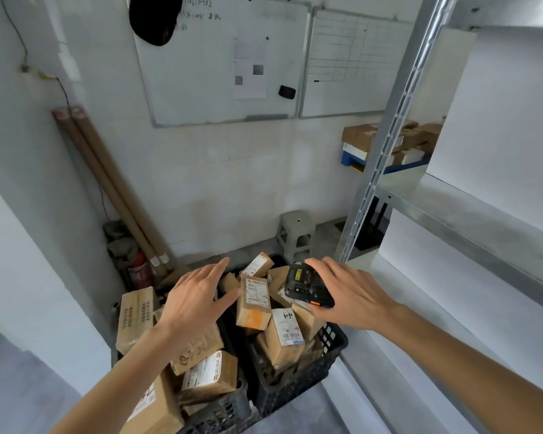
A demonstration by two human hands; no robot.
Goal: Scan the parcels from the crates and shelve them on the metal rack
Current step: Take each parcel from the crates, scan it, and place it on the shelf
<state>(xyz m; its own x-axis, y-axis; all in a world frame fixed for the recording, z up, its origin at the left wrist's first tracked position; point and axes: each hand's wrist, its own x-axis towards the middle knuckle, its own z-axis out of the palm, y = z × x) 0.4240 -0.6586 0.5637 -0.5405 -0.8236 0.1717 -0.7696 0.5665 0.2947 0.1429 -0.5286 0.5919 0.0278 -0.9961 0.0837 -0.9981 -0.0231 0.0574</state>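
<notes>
Two black plastic crates stand on the floor, the right crate (333, 346) and the left crate (220, 411), both heaped with brown cardboard parcels. My right hand (351, 296) grips a black handheld scanner (308, 286) over the right crate. My left hand (198, 296) hovers with fingers spread, its thumb next to an upright parcel (254, 302) with a white label and orange patch. Another labelled parcel (284, 335) leans just below the scanner. The metal rack (470, 220) stands to the right, its shelves bare here.
Two cardboard tubes (113, 189) lean in the left corner above clutter and a red can (140, 272). A grey stool (295, 236) stands behind the crates. Whiteboards (220, 57) hang on the wall. More boxes (361, 139) sit on a blue pallet behind the rack.
</notes>
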